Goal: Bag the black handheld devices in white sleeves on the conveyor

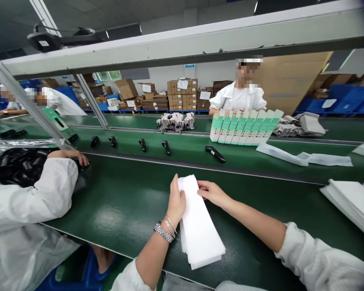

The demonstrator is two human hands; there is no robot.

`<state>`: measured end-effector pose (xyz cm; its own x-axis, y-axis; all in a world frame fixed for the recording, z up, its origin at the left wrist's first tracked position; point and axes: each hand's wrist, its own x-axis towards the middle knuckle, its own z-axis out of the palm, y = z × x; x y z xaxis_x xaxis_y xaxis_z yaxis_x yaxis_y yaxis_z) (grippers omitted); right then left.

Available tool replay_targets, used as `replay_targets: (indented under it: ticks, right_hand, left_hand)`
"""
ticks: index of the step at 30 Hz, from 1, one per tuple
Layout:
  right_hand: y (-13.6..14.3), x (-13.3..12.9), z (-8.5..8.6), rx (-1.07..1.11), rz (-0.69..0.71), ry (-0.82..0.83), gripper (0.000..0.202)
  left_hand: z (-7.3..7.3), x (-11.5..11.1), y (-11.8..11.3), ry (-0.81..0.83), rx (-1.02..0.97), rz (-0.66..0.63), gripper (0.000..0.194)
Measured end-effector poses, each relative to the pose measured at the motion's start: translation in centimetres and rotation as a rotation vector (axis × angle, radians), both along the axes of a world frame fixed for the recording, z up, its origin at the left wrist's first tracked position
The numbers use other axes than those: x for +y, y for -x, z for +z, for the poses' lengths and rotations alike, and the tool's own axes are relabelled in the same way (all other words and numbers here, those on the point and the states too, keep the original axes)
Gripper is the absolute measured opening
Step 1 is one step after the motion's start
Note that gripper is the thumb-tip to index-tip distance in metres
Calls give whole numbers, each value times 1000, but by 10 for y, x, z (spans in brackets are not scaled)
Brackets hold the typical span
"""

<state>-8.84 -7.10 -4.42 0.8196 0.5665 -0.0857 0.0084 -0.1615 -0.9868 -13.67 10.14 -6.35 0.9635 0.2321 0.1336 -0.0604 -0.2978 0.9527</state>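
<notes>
A stack of long white foam sleeves (202, 230) slants over the green worktable in front of me. My left hand (176, 200) grips its left edge near the far end, thumb on top. On the opposite edge, my right hand (212, 193) pinches the stack near the same end with bent fingers. The sheets fan slightly apart toward the near end. Beyond my hands, a black handheld device (214, 154) lies on the belt. To the right rests a thicker pile of similar white sleeves (352, 204).
Several black devices (142, 144) line the belt. Green-and-white boxes (245, 128) stand opposite, before a co-worker (239, 97). Loose white strips (306, 157) lie right of them. At left, a co-worker's sleeve (48, 190) rests over the table beside a black heap (20, 165). A metal beam (182, 38) crosses overhead.
</notes>
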Motion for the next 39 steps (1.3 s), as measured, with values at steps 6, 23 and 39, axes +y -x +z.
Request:
replay_targets:
  ticks: [6, 23, 39]
  right_hand:
    - [-78, -23, 7, -423, -244, 354, 39]
    - [-244, -49, -10, -536, -488, 1033, 40]
    - [-130, 104, 45, -355, -129, -417, 42]
  left_hand:
    - [18, 36, -10, -218, 86, 97, 48]
    - [34, 74, -37, -631, 120, 30, 25]
    - [44, 69, -37, -677, -175, -37, 7]
